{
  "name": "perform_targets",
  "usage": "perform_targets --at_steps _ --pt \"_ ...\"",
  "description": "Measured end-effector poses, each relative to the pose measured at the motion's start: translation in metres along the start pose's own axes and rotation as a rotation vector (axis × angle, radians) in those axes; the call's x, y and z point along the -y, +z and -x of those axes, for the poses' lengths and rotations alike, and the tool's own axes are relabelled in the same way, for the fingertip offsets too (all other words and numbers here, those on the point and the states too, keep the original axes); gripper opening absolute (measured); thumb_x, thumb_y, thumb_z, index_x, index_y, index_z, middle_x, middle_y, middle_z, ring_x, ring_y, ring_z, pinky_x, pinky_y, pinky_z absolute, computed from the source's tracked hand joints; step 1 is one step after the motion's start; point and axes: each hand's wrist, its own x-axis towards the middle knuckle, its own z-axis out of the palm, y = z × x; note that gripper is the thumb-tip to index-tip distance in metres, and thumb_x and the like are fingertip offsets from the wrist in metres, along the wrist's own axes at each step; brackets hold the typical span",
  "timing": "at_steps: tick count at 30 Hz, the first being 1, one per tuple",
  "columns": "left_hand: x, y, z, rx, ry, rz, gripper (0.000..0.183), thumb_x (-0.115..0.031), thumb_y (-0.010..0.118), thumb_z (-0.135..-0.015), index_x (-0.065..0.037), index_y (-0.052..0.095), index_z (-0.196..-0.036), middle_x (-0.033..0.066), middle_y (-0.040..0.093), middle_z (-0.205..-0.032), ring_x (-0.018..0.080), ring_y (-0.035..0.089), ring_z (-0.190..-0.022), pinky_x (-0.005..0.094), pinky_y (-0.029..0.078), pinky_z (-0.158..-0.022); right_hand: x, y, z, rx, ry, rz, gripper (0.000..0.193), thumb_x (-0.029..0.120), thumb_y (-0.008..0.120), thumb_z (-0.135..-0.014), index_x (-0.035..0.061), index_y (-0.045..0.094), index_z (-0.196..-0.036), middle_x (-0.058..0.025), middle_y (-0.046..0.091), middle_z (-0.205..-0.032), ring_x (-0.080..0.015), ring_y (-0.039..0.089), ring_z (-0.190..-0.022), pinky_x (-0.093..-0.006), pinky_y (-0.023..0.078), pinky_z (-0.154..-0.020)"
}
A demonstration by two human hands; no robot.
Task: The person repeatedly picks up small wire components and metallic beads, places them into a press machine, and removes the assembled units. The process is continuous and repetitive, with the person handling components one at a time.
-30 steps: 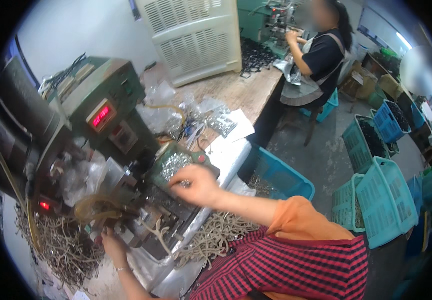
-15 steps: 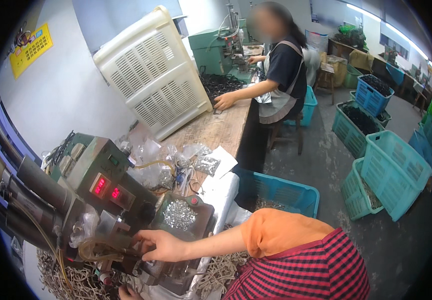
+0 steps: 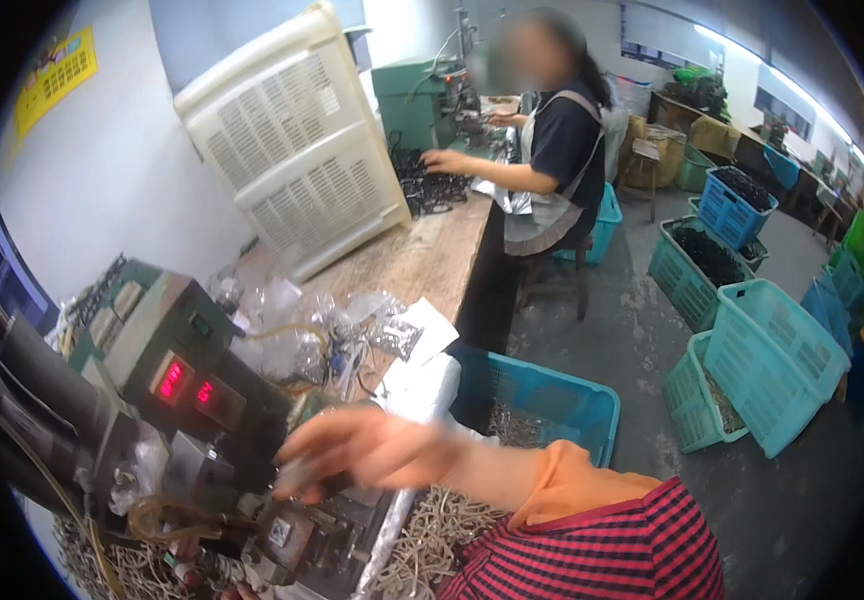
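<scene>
Blurred by motion, my right hand (image 3: 367,450) is over the metal bed of a green bench machine (image 3: 197,335) with red lit displays. Its fingers are bent, and whether anything is in them does not show. Below the hand sits a small square metal block (image 3: 287,535) on the machine bed. Only a bit of my left hand (image 3: 240,592) shows at the lower edge, close to the machine's working end; its fingers are mostly hidden. Light-coloured strap-like pieces (image 3: 437,550) lie heaped beside the machine, with another heap (image 3: 87,545) on its other side.
Plastic bags of small metal parts (image 3: 392,335) lie on the wooden table (image 3: 432,250) behind the machine. A white slatted crate (image 3: 302,150) stands tilted there. A co-worker (image 3: 562,140) sits at another machine. Blue and turquoise crates (image 3: 777,365) stand on the floor.
My right hand has lifted away from the machine's working end, back toward me and to the right, over the bed. The co-worker's near hand has risen off the table. The view has shifted slightly.
</scene>
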Motion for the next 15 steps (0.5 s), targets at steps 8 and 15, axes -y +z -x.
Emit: perform_targets --at_steps 8,15 --pt "-0.069 -0.026 0.016 -0.302 0.055 0.302 0.025 -0.019 0.077 -0.092 0.003 0.066 -0.095 0.014 0.069 -0.091 0.022 0.063 -0.081 0.0351 0.054 -0.079 0.027 -0.035 0.066 -0.513 0.27 0.836 0.029 0.018 0.07 -0.091 0.0023 0.069 -0.115 -0.0122 0.073 -0.109 -0.0219 0.068 -0.105 -0.0338 0.052 -0.092" --pt "-0.159 -0.052 0.05 -0.186 0.429 0.255 0.015 -0.008 0.072 -0.094 0.006 0.07 -0.094 0.0191 0.072 -0.093 0.0253 0.068 -0.081 0.0354 0.055 -0.075 -0.017 -0.066 0.085 -0.618 0.296 1.767 0.021 0.018 0.068 -0.082 0.0052 0.071 -0.098 -0.0122 0.069 -0.093 -0.0338 0.062 -0.1 -0.045 0.05 -0.089"
